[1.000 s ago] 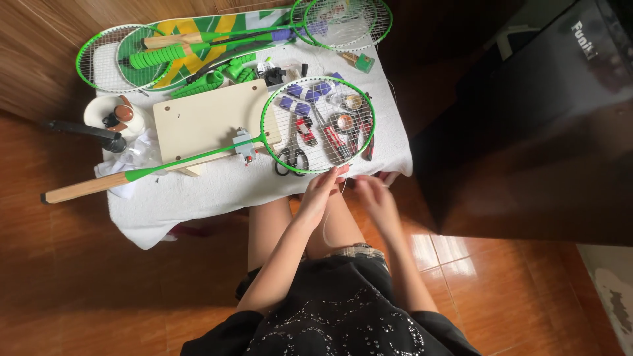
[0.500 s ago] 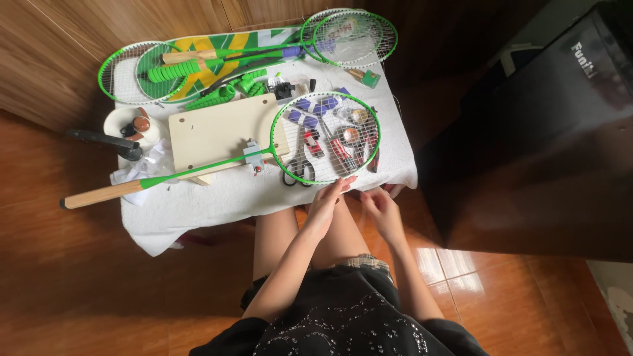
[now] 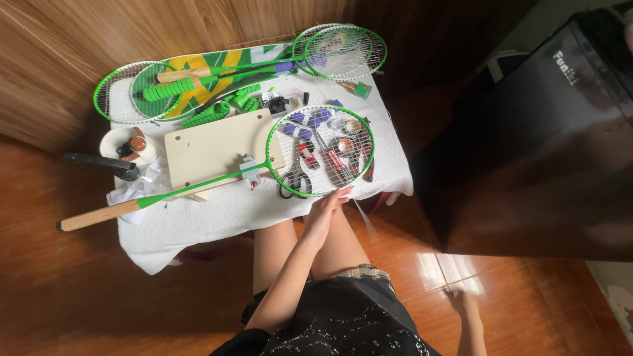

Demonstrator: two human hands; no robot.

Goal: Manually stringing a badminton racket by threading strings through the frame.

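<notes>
I see the left hand (image 3: pixel 324 212) with released fingers touching the green racket (image 3: pixel 320 150) rim on the table (image 3: pixel 217 204); the right hand (image 3: pixel 463 302) is blurred, its fingers I cannot tell.

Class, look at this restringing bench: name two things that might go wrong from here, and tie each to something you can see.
1. The left hand pins the green racket head at its near rim while the right hand is far out to the side, apparently drawing a thin string taut; the frame might shift.
2. Scissors and small tools lie under the strings, so a loop may snag there.
</notes>
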